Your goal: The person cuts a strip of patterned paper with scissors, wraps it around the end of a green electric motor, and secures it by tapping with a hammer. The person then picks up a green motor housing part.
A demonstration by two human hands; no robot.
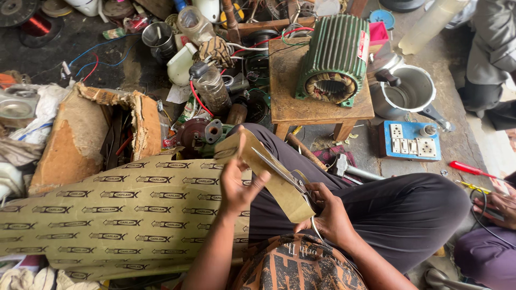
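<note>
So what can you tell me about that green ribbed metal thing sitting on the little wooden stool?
The green ribbed metal motor housing is a stubby cylinder lying on its side, its open end facing the camera. Long cooling fins run along its painted shell. Inside the opening sits a ring of pale, cloth-wrapped windings around a dark hollow centre. A small red and white label is stuck on its right flank. It rests on the worn top of the small square wooden stool, towards the back right. Neither hand touches it.
</note>
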